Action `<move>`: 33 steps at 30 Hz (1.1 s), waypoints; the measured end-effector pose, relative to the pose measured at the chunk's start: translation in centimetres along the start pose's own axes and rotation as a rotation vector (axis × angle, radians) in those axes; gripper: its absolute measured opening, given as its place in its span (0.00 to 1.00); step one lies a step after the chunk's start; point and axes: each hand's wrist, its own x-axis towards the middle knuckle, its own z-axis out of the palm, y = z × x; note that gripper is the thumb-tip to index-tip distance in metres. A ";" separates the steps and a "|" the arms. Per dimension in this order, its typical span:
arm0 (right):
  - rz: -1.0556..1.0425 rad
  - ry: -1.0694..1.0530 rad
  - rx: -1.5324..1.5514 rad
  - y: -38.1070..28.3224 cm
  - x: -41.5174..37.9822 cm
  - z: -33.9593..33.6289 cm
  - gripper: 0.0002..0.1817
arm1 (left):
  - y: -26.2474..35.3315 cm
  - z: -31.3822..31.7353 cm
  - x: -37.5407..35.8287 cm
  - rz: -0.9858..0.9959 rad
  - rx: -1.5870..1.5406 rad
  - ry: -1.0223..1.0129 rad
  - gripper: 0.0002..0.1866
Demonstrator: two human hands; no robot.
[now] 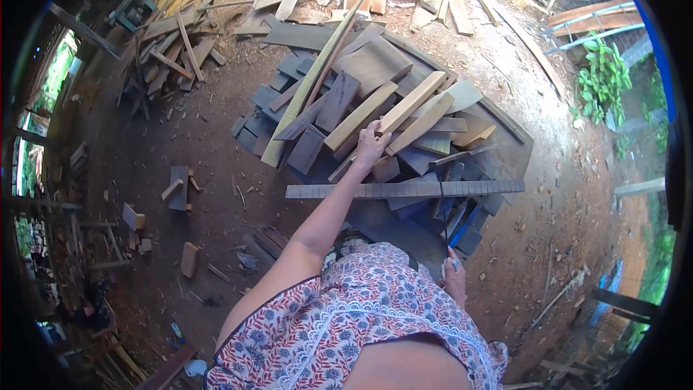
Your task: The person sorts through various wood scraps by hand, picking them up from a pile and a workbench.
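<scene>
My left hand (371, 143) reaches into a heap of cut wood, its fingers curled at the near end of a pale wooden block (413, 102). Another light strip (361, 117) lies just left of that block, and a curved pale offcut (424, 124) is to its right. Low on the right, my right hand (455, 278) is closed around the lower end of a thin dark rod-like tool (445, 220) that points up toward the heap. A long slat with evenly spaced marks (404, 189) lies crosswise between me and the heap, and the tool overlaps it.
Dark boards (307, 150) and a long yellowish plank (302, 105) make up the heap's left side. Small blocks (190, 259) and chips are scattered over the dirt floor. More scrap wood (170, 58) is piled at back left; a leafy plant (605, 76) grows at right.
</scene>
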 end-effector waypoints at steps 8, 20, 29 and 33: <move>-0.001 0.070 0.043 -1.7 -0.6 3.9 0.25 | -5.9 -9.2 -1.2 -0.035 0.565 0.174 0.28; -0.062 0.034 0.043 -2.0 0.7 9.6 0.24 | -2.8 -16.2 0.3 0.009 0.101 0.234 0.25; -0.155 -0.119 -0.032 -7.0 -0.2 15.1 0.23 | 2.2 -26.7 -1.7 -0.340 -0.244 -0.111 0.22; -0.136 -0.181 -0.082 -7.4 -2.1 15.8 0.22 | 6.2 -28.6 -2.6 -0.273 -0.064 -0.187 0.20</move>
